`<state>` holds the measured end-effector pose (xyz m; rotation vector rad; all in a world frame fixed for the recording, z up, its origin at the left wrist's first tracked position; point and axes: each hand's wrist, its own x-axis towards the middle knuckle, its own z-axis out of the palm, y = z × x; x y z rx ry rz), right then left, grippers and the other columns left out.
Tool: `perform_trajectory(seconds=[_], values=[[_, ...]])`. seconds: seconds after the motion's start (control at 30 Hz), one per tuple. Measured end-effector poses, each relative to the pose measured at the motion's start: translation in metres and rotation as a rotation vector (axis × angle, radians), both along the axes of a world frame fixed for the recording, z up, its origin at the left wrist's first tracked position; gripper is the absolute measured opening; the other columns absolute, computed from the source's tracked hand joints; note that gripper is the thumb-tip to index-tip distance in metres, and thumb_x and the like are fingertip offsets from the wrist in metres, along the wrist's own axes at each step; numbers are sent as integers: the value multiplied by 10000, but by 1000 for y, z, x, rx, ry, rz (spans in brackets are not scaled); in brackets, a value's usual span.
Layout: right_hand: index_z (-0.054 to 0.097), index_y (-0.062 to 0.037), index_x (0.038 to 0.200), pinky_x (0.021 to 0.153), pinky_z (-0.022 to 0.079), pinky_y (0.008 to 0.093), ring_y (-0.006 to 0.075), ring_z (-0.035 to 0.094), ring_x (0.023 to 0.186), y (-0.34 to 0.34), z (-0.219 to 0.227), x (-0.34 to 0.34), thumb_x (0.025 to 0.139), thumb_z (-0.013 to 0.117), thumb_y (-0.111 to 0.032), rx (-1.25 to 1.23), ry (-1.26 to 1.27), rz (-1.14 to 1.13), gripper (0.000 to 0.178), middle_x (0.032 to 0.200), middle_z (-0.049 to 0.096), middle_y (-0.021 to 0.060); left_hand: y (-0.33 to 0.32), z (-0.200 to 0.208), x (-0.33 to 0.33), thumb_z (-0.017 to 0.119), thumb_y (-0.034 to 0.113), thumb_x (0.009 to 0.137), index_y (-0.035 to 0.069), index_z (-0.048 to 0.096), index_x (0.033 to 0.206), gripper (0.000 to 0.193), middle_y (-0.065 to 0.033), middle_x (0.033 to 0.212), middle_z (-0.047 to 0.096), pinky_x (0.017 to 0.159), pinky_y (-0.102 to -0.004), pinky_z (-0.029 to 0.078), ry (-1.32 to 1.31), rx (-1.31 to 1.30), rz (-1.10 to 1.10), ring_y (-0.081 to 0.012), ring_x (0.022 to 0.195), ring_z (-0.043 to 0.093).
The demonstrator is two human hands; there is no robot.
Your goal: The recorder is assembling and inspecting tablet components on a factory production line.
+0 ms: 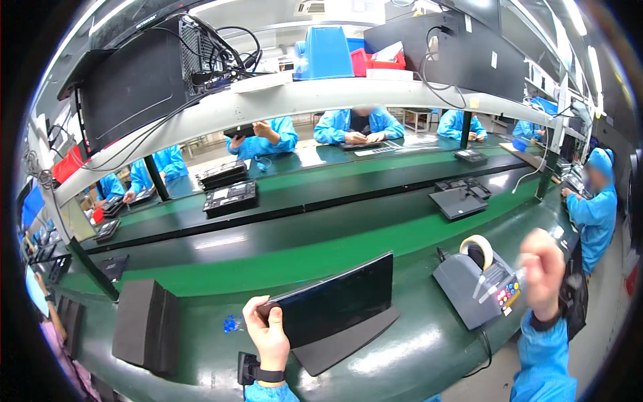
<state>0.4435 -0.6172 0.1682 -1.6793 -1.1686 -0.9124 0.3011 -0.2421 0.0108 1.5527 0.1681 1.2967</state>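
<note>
My left hand point(270, 333) is closed on the left edge of a dark, glossy flat screen panel point(338, 295), thumb on the near face. The panel stands tilted on its long edge over a thin black foam sheet point(348, 338) on the green bench. To the right, my right hand point(544, 268) is raised beside a grey tape dispenser point(462, 288) with a cream tape roll and coloured buttons. Motion smears its fingers, so I cannot make out whether they hold anything. A clear strip sticks out at the dispenser's front.
A stack of black foam blocks point(144, 325) stands left, with blue scraps point(232, 324) near it. Beyond runs a green conveyor point(301, 244) carrying black device parts point(459, 199). An overhead shelf point(295, 97) spans the bench. Several people in blue work across it and at right.
</note>
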Motion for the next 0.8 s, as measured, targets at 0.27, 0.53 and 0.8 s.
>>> perform_trajectory(seconds=[0.27,0.53,0.8], values=[[533,-91,767,622,430,353,247,530,715,197,46,-6,762,620,-199,-886,-527,415,139,761,487,74,6,-4,6,623,77,877,67,494,1117,273,0,958,511,748,-213,411,-19,-87,-53,-78,801,497],[554,-108,770,660,421,330,217,535,760,268,-6,-4,816,594,-213,-888,-597,533,121,782,499,50,-2,2,4,604,66,892,78,468,1147,289,8,933,537,725,-210,401,-39,-95,-126,-71,800,492],[566,-88,827,627,391,301,195,503,721,262,-18,-14,769,639,-215,-620,-625,192,158,773,489,36,4,0,4,610,76,891,79,470,1137,283,15,930,517,732,-208,410,-13,-95,-94,-63,788,485]])
